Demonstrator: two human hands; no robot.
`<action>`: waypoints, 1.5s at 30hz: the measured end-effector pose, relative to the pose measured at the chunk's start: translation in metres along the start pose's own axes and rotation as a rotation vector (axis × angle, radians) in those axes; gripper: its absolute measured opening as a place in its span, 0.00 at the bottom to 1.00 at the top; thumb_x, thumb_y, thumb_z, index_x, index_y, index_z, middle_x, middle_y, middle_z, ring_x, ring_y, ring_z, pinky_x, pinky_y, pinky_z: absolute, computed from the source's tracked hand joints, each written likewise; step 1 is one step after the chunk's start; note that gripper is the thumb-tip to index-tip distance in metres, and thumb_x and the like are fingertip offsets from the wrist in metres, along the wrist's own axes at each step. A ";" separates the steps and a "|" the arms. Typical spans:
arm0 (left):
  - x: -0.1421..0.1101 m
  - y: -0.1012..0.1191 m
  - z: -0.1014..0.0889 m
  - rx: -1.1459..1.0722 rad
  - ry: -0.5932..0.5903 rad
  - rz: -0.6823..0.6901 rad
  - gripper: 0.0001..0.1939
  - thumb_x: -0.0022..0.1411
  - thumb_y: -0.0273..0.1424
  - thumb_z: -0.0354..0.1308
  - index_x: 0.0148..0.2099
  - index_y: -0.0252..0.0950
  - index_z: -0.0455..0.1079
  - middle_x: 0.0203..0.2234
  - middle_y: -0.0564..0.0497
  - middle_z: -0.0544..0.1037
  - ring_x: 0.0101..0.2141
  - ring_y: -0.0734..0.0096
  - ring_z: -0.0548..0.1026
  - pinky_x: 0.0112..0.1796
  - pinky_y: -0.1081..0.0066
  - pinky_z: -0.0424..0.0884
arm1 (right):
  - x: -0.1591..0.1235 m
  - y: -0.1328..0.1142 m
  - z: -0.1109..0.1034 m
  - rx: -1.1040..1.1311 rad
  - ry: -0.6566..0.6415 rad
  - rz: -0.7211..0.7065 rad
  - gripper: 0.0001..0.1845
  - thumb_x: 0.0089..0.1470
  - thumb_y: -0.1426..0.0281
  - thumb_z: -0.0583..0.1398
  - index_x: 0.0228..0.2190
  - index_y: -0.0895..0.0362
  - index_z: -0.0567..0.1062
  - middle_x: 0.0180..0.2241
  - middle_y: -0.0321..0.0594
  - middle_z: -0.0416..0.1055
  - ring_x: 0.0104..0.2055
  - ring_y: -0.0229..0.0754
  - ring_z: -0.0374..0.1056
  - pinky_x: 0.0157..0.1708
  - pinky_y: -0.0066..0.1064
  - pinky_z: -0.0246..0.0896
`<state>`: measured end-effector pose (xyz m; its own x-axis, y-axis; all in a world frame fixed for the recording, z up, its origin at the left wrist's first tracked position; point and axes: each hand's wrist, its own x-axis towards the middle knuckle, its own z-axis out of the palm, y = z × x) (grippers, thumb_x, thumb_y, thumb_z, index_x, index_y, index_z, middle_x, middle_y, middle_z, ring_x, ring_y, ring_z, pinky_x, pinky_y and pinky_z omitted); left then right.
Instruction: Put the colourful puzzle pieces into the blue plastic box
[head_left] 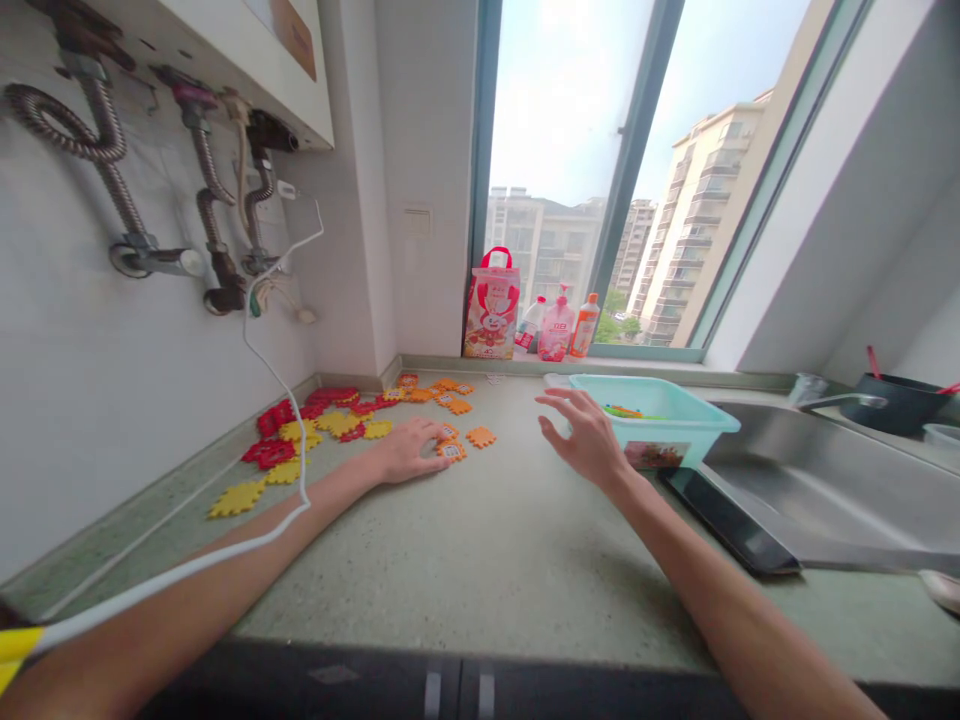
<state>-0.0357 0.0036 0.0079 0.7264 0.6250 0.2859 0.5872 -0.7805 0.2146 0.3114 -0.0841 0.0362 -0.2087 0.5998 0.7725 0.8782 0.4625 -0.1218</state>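
My left hand point(409, 450) rests low over the counter, thumb and fingers closed around the near edge of an orange puzzle piece point(452, 451) with toothed edges. Another orange piece lies just beyond it, partly under the fingers, and a loose orange piece point(481, 437) is to its right. My right hand point(586, 436) hovers left of a light teal plastic bin point(675, 425), fingers spread and holding nothing. Inside the bin, some green and orange pieces point(624, 411) show. Yellow pieces point(339, 424) and red pieces point(271, 455) lie scattered left of my left hand, with more orange ones point(442, 388) behind it.
A white cable point(274, 375) hangs across my left forearm. A dark flat slab point(727, 520) lies between the bin and the steel sink point(840, 480). On the sill stand a pink bag point(493, 315) and several bottles point(556, 325). Metal pipes point(214, 195) line the left wall.
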 end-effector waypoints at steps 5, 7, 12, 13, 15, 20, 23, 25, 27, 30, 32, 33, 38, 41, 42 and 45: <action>0.005 0.003 0.002 0.036 0.045 0.002 0.23 0.65 0.55 0.61 0.48 0.41 0.73 0.48 0.46 0.77 0.51 0.52 0.74 0.53 0.59 0.69 | -0.024 -0.039 0.059 0.231 -0.419 -0.076 0.34 0.65 0.61 0.61 0.69 0.49 0.63 0.72 0.50 0.56 0.70 0.54 0.59 0.67 0.51 0.57; 0.005 0.004 0.002 0.035 0.044 0.032 0.21 0.65 0.53 0.61 0.47 0.42 0.73 0.47 0.46 0.78 0.50 0.53 0.74 0.52 0.59 0.69 | -0.028 -0.040 0.068 0.250 -0.517 -0.085 0.38 0.65 0.60 0.61 0.72 0.48 0.57 0.75 0.50 0.48 0.74 0.55 0.53 0.70 0.53 0.52; 0.003 0.006 0.001 -0.034 0.009 0.108 0.21 0.63 0.51 0.64 0.50 0.42 0.72 0.48 0.47 0.78 0.50 0.54 0.75 0.53 0.60 0.69 | -0.026 -0.029 0.071 0.259 -0.654 -0.020 0.39 0.69 0.54 0.56 0.74 0.49 0.53 0.75 0.48 0.47 0.76 0.55 0.45 0.73 0.55 0.43; 0.003 0.007 0.000 -0.041 0.005 0.123 0.21 0.63 0.50 0.65 0.50 0.42 0.72 0.49 0.47 0.78 0.51 0.54 0.75 0.54 0.60 0.69 | -0.025 -0.028 0.072 0.255 -0.677 -0.014 0.37 0.69 0.53 0.55 0.73 0.49 0.54 0.74 0.47 0.49 0.76 0.56 0.46 0.73 0.57 0.42; 0.003 0.007 0.000 -0.044 0.001 0.142 0.21 0.62 0.49 0.65 0.50 0.42 0.72 0.50 0.46 0.78 0.51 0.53 0.75 0.55 0.60 0.68 | -0.024 -0.028 0.071 0.248 -0.681 -0.024 0.35 0.69 0.54 0.55 0.72 0.49 0.58 0.73 0.47 0.54 0.75 0.57 0.49 0.72 0.57 0.43; 0.000 0.009 -0.003 -0.046 -0.011 0.137 0.20 0.63 0.47 0.65 0.51 0.42 0.73 0.51 0.46 0.78 0.53 0.53 0.75 0.56 0.59 0.69 | -0.022 -0.030 0.071 0.249 -0.522 -0.063 0.26 0.66 0.62 0.60 0.63 0.53 0.72 0.60 0.50 0.71 0.61 0.52 0.69 0.64 0.47 0.61; -0.003 0.009 -0.006 -0.080 -0.041 0.144 0.23 0.61 0.47 0.67 0.54 0.43 0.74 0.55 0.46 0.77 0.56 0.52 0.74 0.59 0.58 0.67 | -0.021 -0.027 0.071 0.232 -0.472 -0.005 0.17 0.65 0.65 0.61 0.54 0.51 0.80 0.54 0.48 0.73 0.54 0.48 0.72 0.59 0.43 0.65; -0.006 0.010 -0.009 -0.114 -0.062 0.164 0.24 0.60 0.47 0.68 0.55 0.43 0.74 0.58 0.45 0.76 0.58 0.52 0.73 0.61 0.57 0.66 | -0.020 -0.025 0.070 0.241 -0.459 0.030 0.14 0.65 0.67 0.62 0.50 0.50 0.81 0.53 0.46 0.74 0.55 0.47 0.72 0.59 0.42 0.65; -0.007 0.012 -0.012 -0.143 -0.080 0.191 0.22 0.62 0.43 0.67 0.56 0.44 0.75 0.60 0.46 0.76 0.59 0.53 0.73 0.62 0.57 0.66 | -0.017 -0.023 0.069 0.259 -0.466 0.046 0.13 0.64 0.68 0.62 0.48 0.49 0.82 0.50 0.44 0.77 0.54 0.46 0.73 0.58 0.41 0.66; -0.008 0.017 -0.013 -0.182 -0.103 0.245 0.18 0.65 0.34 0.63 0.57 0.45 0.76 0.61 0.48 0.76 0.60 0.55 0.73 0.63 0.56 0.65 | -0.014 -0.019 0.065 0.243 -0.480 0.072 0.12 0.60 0.71 0.64 0.45 0.50 0.83 0.45 0.42 0.80 0.49 0.46 0.76 0.55 0.39 0.67; -0.007 0.020 -0.012 -0.218 -0.111 0.279 0.20 0.64 0.29 0.60 0.58 0.47 0.76 0.61 0.50 0.76 0.60 0.56 0.73 0.63 0.56 0.66 | -0.012 -0.018 0.061 0.223 -0.462 0.091 0.15 0.56 0.71 0.66 0.46 0.52 0.82 0.46 0.42 0.81 0.49 0.48 0.76 0.55 0.40 0.68; -0.006 0.021 -0.011 -0.235 -0.115 0.293 0.22 0.64 0.27 0.59 0.58 0.48 0.77 0.60 0.51 0.77 0.61 0.56 0.73 0.63 0.55 0.66 | -0.011 -0.017 0.059 0.228 -0.444 0.095 0.17 0.55 0.71 0.66 0.48 0.52 0.81 0.48 0.43 0.81 0.49 0.48 0.77 0.55 0.40 0.69; -0.007 0.025 -0.003 -0.211 -0.095 0.333 0.27 0.62 0.22 0.57 0.58 0.53 0.78 0.63 0.53 0.73 0.62 0.55 0.72 0.65 0.54 0.65 | -0.012 -0.024 0.054 0.403 -0.354 0.027 0.20 0.56 0.71 0.65 0.50 0.52 0.79 0.50 0.42 0.81 0.51 0.47 0.77 0.55 0.41 0.70; -0.009 0.027 -0.001 -0.206 -0.053 0.306 0.27 0.62 0.23 0.58 0.61 0.50 0.75 0.62 0.50 0.73 0.60 0.55 0.73 0.64 0.56 0.67 | -0.014 -0.032 0.057 0.496 -0.346 -0.039 0.20 0.56 0.72 0.64 0.51 0.53 0.79 0.51 0.42 0.80 0.51 0.47 0.77 0.56 0.40 0.70; -0.009 0.028 -0.001 -0.211 -0.041 0.290 0.26 0.62 0.24 0.58 0.61 0.48 0.74 0.59 0.49 0.74 0.59 0.55 0.74 0.63 0.57 0.67 | -0.014 -0.034 0.059 0.512 -0.349 -0.052 0.20 0.56 0.72 0.64 0.51 0.53 0.79 0.52 0.42 0.80 0.52 0.47 0.77 0.57 0.40 0.69; -0.008 0.028 0.001 -0.182 -0.012 0.237 0.21 0.61 0.27 0.59 0.56 0.44 0.73 0.52 0.48 0.77 0.54 0.56 0.75 0.60 0.59 0.70 | -0.016 -0.037 0.063 0.515 -0.392 -0.049 0.19 0.58 0.72 0.63 0.51 0.53 0.79 0.54 0.43 0.79 0.54 0.47 0.77 0.59 0.41 0.68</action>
<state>-0.0250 -0.0234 0.0102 0.8405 0.4242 0.3371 0.3278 -0.8935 0.3070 0.2548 -0.0700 -0.0111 -0.4709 0.7188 0.5115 0.5655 0.6909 -0.4504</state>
